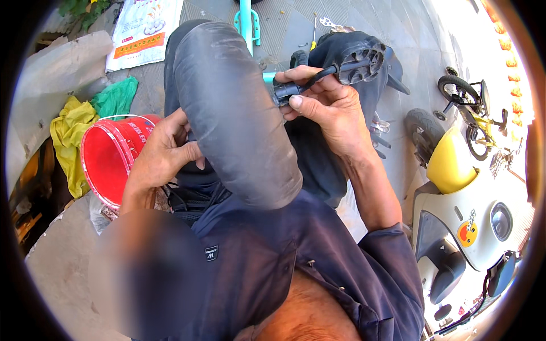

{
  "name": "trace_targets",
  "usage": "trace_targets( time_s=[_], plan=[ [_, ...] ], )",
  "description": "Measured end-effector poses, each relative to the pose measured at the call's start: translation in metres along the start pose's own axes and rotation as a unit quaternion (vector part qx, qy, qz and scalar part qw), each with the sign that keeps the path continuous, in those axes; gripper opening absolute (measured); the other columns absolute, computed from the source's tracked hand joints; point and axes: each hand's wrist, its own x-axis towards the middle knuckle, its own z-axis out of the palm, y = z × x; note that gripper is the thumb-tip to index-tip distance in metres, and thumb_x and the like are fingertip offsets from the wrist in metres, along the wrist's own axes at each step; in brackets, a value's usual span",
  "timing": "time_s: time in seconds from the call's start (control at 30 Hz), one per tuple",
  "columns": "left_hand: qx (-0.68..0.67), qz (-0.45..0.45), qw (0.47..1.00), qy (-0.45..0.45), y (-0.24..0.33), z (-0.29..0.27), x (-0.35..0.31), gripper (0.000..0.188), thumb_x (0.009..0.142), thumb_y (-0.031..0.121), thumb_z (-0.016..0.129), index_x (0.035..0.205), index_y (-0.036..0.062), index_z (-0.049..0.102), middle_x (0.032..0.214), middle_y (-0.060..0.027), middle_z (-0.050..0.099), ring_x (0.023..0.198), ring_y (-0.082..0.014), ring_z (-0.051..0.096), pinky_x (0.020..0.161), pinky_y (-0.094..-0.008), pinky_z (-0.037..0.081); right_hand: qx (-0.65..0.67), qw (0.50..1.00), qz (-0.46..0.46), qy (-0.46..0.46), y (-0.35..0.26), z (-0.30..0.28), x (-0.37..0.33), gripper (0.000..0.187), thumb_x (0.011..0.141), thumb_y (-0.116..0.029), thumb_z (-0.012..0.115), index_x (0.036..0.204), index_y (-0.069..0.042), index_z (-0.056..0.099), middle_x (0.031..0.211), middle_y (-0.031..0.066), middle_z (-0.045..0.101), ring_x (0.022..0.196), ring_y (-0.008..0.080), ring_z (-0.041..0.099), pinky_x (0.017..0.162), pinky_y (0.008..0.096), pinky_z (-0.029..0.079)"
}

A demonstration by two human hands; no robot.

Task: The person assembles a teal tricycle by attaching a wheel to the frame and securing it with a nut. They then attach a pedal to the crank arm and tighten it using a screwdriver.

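Note:
A dark grey inflated inner tube (239,119) stands over my lap, dusty and lightly creased. My left hand (162,150) grips its left side, with the thumb in front and the fingers partly hidden behind the rubber. On the tube's right side, my right hand (333,105) pinches a black cylindrical hose connector (286,91) between thumb and fingers. The connector sits against the tube where a valve could be, but the valve itself is hidden. From it a short black hose (319,77) bends up to a black rounded part with openings (364,61) near my right knee.
Left of me lie a red bucket (94,159) on its side, a yellow bag (71,139) and a green bag (116,96). Ahead are a turquoise frame (246,25), a screwdriver (313,41) and a white sack (145,28). To the right stand a pale scooter (449,221) and a small bicycle (472,113).

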Motion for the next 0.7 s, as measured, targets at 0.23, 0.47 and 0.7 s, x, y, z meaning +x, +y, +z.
trace_targets(
  time_s=[0.23,0.47,0.7],
  plan=[
    [0.052,0.021,0.998,0.025,0.015,-0.001,0.007,0.042,0.079,-0.004,0.064,0.117,-0.0008,0.047,0.107,-0.0121,0.061,0.079,-0.0145,0.060,0.064,-0.0264,0.050,0.006,0.999,-0.005,0.036,0.001,0.003,0.005,0.031,0.086,0.003,0.060,0.117,0.005,0.058,0.112,0.0140,0.064,0.079,0.0161,0.065,0.072,0.0280,0.056],
    [0.179,0.083,0.980,0.038,0.010,-0.003,0.006,0.044,0.076,-0.004,0.067,0.115,-0.0018,0.049,0.105,-0.0176,0.065,0.086,-0.0203,0.063,0.075,-0.0314,0.050,-0.001,0.998,0.006,0.067,0.011,0.003,0.002,0.032,0.086,-0.002,0.065,0.116,0.005,0.059,0.101,0.0103,0.065,0.078,0.0148,0.064,0.069,0.0277,0.055],
    [0.316,0.081,0.943,0.067,0.014,-0.004,0.006,0.037,0.075,-0.001,0.067,0.110,-0.0013,0.054,0.086,-0.0177,0.063,0.078,-0.0258,0.062,0.072,-0.0348,0.048,0.019,0.998,0.000,0.062,0.013,0.003,0.005,0.030,0.088,-0.006,0.064,0.115,0.007,0.058,0.095,0.0121,0.065,0.073,0.0154,0.065,0.066,0.0273,0.055]
  ],
)
